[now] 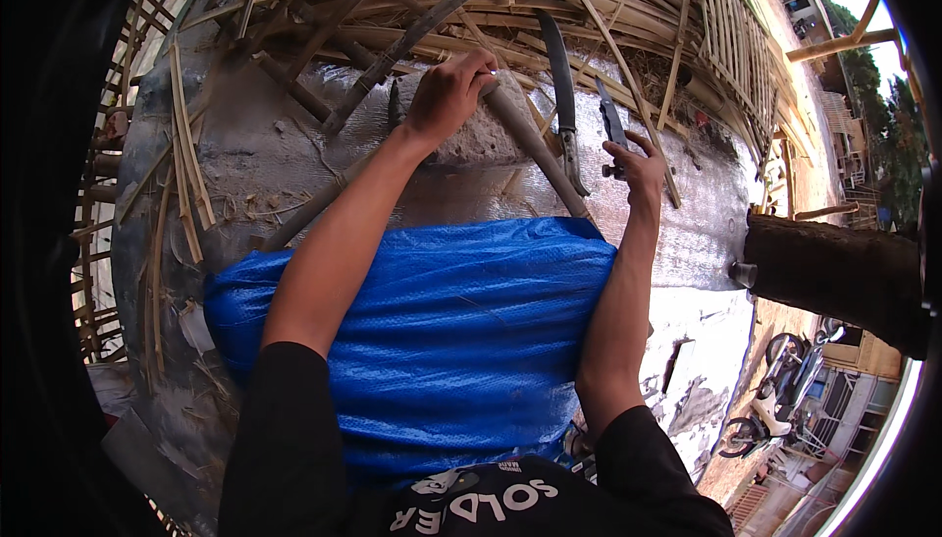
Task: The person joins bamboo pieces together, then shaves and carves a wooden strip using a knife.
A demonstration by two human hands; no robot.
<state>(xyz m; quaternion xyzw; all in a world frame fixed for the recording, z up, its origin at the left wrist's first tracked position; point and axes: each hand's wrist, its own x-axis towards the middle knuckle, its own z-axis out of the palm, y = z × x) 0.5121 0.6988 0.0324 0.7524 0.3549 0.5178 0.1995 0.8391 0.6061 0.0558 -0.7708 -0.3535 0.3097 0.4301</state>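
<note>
My left hand (446,100) is closed at the upper end of a wooden pole (538,149), and a small white spot shows at its fingertips. The pole slants over a rough stone block (481,139) down to the blue sheet on my lap. In my right hand (640,166) is a dark-bladed knife (610,115), its point turned away from me. My fingers partly hide its handle. Between the pole and this knife lies a long, curved machete (561,76), its handle toward me and untouched.
A blue tarp sheet (451,331) covers my lap. Silvery matting (412,205) spreads beneath the stone. Split bamboo strips (186,144) and poles (402,41) are piled left and far. On the right stand a thick dark post (834,277) and a parked motorcycle (780,395).
</note>
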